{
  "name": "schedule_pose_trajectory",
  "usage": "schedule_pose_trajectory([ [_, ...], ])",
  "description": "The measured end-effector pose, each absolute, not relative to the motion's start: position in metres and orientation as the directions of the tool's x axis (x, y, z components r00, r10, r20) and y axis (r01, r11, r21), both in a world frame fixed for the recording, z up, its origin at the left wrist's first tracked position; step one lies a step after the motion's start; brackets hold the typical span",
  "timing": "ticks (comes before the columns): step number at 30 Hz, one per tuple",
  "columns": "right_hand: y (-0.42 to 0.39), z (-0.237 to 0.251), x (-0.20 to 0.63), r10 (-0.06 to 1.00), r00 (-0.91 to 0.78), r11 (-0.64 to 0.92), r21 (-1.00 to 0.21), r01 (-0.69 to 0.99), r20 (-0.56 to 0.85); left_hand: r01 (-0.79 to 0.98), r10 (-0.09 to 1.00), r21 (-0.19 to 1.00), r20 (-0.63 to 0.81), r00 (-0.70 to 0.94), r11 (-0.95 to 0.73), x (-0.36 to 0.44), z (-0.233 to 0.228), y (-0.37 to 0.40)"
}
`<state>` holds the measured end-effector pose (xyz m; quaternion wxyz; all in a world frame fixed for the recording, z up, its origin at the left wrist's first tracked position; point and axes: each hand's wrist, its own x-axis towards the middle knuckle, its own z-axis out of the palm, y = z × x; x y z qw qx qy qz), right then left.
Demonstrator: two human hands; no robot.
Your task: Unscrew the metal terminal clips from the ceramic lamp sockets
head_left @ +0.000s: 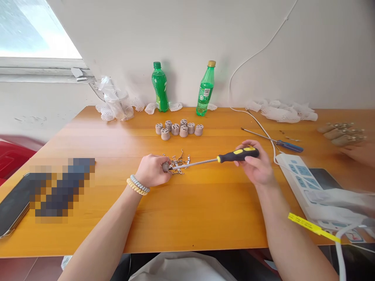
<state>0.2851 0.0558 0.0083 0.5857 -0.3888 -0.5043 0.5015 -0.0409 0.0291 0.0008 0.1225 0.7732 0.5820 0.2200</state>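
Note:
My left hand (154, 171) is closed around a small grey-brown round piece (165, 166), its slotted end facing right. My right hand (258, 166) grips the black and yellow handle of a long screwdriver (238, 154), thumb below and fingers above. The shaft runs left, and its tip meets the end of the round piece; the exact contact is too small to make out. Several small metal clips (178, 164) lie scattered on the table just behind the tip. Farther back stands a group of similar slotted round pieces (183, 130).
Two green bottles (160, 88) stand by the wall. A blue-handled screwdriver (288, 146) and a white power strip (295, 175) with its cable lie at right. Another person's blurred hand (359, 154) is beside brown parts (341, 134). A phone (14, 203) lies at left.

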Motion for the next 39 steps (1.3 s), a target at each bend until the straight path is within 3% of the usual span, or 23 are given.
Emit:
schedule_pose_trajectory([
  [3,0.0550,0.0095,0.2857,0.988,-0.033,0.144,-0.970,-0.195,0.153,0.839,0.949,0.450,0.214,0.230,-0.305,-0.0409,0.0009,0.0284],
  [7,0.0555,0.0086,0.2855,0.991,0.088,0.110,-0.989,-0.097,0.101,0.843,0.947,0.441,0.221,0.233,-0.310,-0.0411,0.0002,0.0283],
  [12,0.0545,0.0097,0.2863,0.972,-0.093,0.188,-0.951,-0.244,0.216,0.863,0.950,0.411,0.227,0.214,-0.293,-0.0416,0.0001,0.0283],
  [17,0.0548,0.0083,0.2888,0.986,0.074,0.151,-0.988,-0.002,0.151,0.868,0.952,0.406,0.224,0.207,-0.285,-0.0424,0.0005,0.0283],
  [22,0.0524,0.0120,0.2912,0.976,-0.129,0.148,-0.970,-0.192,0.175,0.868,0.952,0.405,0.218,0.213,-0.287,-0.0425,-0.0002,0.0291],
  [25,0.0535,0.0104,0.2906,0.995,-0.049,0.077,-0.993,-0.091,0.082,0.875,0.952,0.390,0.217,0.217,-0.288,-0.0432,-0.0006,0.0294],
  [27,0.0542,0.0093,0.2899,0.993,0.010,0.114,-0.992,-0.047,0.114,0.876,0.953,0.389,0.214,0.216,-0.286,-0.0439,-0.0006,0.0294],
  [30,0.0541,0.0094,0.2897,0.977,-0.110,0.164,-0.975,-0.149,0.181,0.876,0.955,0.392,0.204,0.216,-0.282,-0.0445,-0.0003,0.0292],
  [32,0.0537,0.0097,0.2901,0.978,-0.164,0.097,-0.980,-0.172,0.126,0.878,0.956,0.386,0.195,0.222,-0.282,-0.0446,0.0000,0.0292],
  [35,0.0524,0.0103,0.2899,0.993,-0.114,0.022,-0.993,-0.114,0.035,0.884,0.956,0.375,0.190,0.223,-0.281,-0.0442,0.0006,0.0294],
  [39,0.0491,0.0148,0.2851,0.983,-0.117,0.117,-0.972,-0.201,0.143,0.875,0.959,0.400,0.186,0.213,-0.272,-0.0427,0.0019,0.0298],
])
